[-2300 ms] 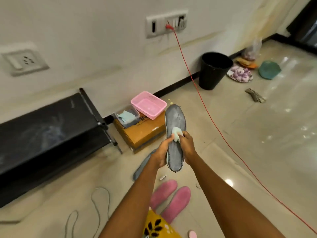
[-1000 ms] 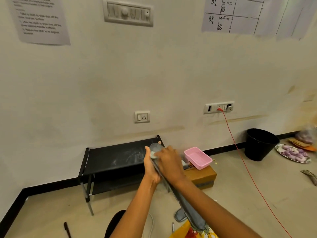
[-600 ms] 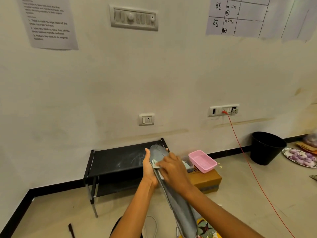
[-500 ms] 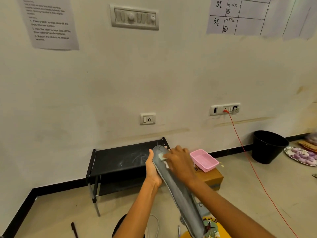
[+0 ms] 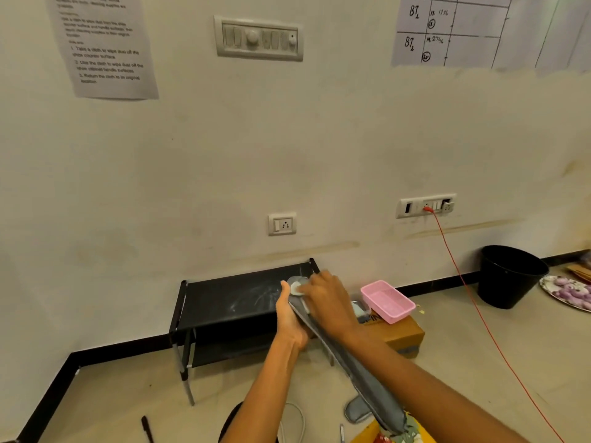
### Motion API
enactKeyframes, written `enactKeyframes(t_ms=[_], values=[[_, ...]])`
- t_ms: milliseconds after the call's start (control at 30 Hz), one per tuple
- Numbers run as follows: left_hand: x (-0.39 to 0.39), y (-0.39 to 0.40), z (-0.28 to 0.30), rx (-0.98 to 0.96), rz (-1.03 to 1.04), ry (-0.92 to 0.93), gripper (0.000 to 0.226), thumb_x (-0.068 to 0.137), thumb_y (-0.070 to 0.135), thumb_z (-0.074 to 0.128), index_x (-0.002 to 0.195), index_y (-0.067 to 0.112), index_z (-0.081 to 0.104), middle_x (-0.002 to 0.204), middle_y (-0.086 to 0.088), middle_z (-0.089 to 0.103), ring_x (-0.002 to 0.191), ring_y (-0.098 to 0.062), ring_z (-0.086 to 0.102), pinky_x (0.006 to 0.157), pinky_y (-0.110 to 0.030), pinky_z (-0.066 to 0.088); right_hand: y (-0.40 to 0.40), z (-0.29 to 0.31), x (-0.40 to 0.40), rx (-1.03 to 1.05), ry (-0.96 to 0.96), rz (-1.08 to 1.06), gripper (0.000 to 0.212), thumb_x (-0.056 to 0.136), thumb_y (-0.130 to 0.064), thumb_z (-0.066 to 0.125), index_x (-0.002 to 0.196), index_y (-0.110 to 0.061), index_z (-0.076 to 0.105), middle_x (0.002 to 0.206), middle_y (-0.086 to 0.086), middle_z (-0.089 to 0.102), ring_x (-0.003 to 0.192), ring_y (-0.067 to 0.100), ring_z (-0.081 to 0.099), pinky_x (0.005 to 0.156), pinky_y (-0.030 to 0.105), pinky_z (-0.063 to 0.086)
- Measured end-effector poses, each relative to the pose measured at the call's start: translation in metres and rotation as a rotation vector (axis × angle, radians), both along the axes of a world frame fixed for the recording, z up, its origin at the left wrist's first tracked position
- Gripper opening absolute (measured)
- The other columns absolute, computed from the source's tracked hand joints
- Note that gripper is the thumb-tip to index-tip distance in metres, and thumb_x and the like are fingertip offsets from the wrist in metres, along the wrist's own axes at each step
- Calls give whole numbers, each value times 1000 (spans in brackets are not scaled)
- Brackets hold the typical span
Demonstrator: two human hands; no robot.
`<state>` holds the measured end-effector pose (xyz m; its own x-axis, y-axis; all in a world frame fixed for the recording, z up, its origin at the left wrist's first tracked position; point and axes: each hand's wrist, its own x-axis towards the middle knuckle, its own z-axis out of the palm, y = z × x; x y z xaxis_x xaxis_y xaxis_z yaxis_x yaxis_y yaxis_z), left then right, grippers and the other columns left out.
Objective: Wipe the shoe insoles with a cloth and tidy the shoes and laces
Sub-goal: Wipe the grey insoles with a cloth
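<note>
While left hand [image 5: 289,318] holds insole [image 5: 348,362], right hand [image 5: 329,302] presses cloth [image 5: 295,286].

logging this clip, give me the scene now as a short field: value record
left hand: grips insole from below near its far end
right hand: presses cloth on insole's far end
insole: held off the floor, slanting from lap up toward shelf
second insole: on floor
pink tray: on box
bin: by wall, right
</note>
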<state>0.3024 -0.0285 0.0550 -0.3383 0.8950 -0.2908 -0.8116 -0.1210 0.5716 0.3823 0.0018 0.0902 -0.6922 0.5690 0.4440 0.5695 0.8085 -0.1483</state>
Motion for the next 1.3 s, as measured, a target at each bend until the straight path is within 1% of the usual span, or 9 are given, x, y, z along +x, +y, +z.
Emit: enactKeyframes(t_ms=[200, 300, 400, 533, 667, 900, 1033, 1200, 1300], values=[[-5, -4, -8, 43, -21, -3, 70, 92, 60, 30, 86, 3, 71, 76, -15, 70, 67, -26, 68, 69, -37, 52, 6, -16, 26, 77, 58, 65, 27, 58, -21, 87, 79, -29, 72, 69, -9, 66, 68, 13, 56, 57, 25, 42], [1, 2, -4, 49, -6, -15, 66, 93, 61, 29, 96, 4, 62, 76, -13, 70, 66, -24, 68, 71, -36, 50, 10, -11, 14, 29, 141, -109, 12, 80, -20, 70, 91, -24, 72, 83, -3, 70, 81, 17, 55, 66, 29, 38], [-9, 1, -6, 100, 3, -67, 72, 91, 65, 29, 110, 4, 61, 93, -15, 70, 81, -25, 69, 77, -36, 56, -14, -19, 9, -98, 199, 57, 23, 93, -25, 51, 105, -18, 69, 102, 2, 64, 96, 18, 52, 80, 28, 39], [-10, -8, -12, 147, -61, -66, 79, 90, 65, 26, 121, 0, 60, 117, -17, 65, 107, -29, 61, 93, -42, 49, -8, -23, 15, 8, 144, 141, 11, 83, -19, 64, 91, -21, 72, 85, 1, 68, 80, 20, 59, 67, 33, 47], [6, -6, -9, 78, -13, -36, 64, 93, 58, 31, 111, 6, 63, 96, -16, 69, 92, -29, 60, 85, -42, 47, 23, -14, 9, -31, 221, -153, 17, 91, -19, 56, 100, -16, 70, 94, 4, 69, 91, 21, 52, 72, 30, 36], [-8, -5, -9, 160, -5, -108, 75, 93, 59, 28, 124, -3, 55, 122, -17, 62, 100, -27, 67, 87, -40, 53, 2, -28, 19, -8, 151, 129, 12, 84, -21, 64, 94, -21, 71, 87, 1, 69, 85, 19, 57, 69, 33, 46], [-1, -5, -12, 131, 7, -25, 73, 94, 57, 27, 133, 0, 48, 133, -16, 55, 120, -29, 52, 109, -42, 34, 33, -29, 17, -171, 195, -186, 21, 95, -20, 51, 109, -15, 65, 102, 4, 65, 96, 22, 52, 70, 29, 36], [-12, -5, -3, 119, 51, -6, 74, 95, 57, 21, 132, -1, 47, 118, -16, 63, 108, -26, 59, 91, -37, 48, 26, -31, 16, -537, 510, -124, 16, 94, -17, 50, 106, -11, 59, 101, 4, 56, 88, 16, 53, 72, 23, 39], [-14, -5, -1, 103, 10, -29, 78, 92, 63, 21, 131, 1, 48, 121, -17, 61, 108, -27, 59, 85, -40, 52, 19, -34, 16, -587, 467, 8, 17, 88, -20, 61, 104, -14, 60, 100, -4, 49, 88, 10, 52, 74, 17, 40]])
